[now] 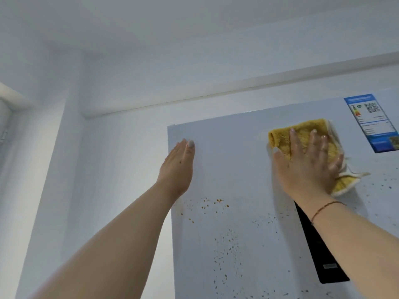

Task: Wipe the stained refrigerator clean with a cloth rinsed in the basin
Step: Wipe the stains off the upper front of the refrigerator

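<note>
**Cloth pressed high on spattered fridge door**

Far left: pale wall [54,169], ceiling above. Left hand [179,167] reaches up to the left edge of the white refrigerator [233,160] door near its top corner; thumb on the door face, fingers hidden round the edge, so whether it grips or only rests there cannot be told. Below it, orange-brown stains [218,201] scatter down the door. Right hand [308,160] lies flat, fingers spread, pressing a yellow cloth [282,134] against the upper door. A thin bracelet [323,209] circles that wrist, over a black panel [321,253]. Just right of the cloth, a blue energy label [371,121]; dark specks [386,184] beneath it.
</note>
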The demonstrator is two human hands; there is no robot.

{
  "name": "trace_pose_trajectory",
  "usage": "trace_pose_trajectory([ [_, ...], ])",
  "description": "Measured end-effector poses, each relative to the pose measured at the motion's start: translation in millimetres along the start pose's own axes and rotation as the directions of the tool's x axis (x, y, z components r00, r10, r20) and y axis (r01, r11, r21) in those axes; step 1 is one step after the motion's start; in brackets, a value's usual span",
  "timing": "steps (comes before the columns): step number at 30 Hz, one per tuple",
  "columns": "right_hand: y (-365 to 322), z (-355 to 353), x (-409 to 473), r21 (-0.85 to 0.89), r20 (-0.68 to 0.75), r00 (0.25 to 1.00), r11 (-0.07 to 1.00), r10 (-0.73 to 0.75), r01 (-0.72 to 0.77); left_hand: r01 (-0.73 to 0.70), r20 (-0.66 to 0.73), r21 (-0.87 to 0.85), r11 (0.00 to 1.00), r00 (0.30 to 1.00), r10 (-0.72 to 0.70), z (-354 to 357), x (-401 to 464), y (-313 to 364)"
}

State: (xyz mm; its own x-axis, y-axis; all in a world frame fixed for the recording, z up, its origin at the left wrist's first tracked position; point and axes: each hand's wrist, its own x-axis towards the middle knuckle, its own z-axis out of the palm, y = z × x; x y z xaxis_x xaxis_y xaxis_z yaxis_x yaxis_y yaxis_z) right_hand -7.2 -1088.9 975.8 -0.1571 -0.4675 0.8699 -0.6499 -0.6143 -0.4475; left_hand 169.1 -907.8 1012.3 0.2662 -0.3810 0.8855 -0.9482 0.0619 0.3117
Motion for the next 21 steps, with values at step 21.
trace_pose_trajectory([
  [21, -112, 44, -79, 0.007, 0.056, 0.401, 0.402, -0.914, 0.915, -0.038, -0.184, -0.404, 0.914, 0.982, -0.041, -24, -1, -10],
])
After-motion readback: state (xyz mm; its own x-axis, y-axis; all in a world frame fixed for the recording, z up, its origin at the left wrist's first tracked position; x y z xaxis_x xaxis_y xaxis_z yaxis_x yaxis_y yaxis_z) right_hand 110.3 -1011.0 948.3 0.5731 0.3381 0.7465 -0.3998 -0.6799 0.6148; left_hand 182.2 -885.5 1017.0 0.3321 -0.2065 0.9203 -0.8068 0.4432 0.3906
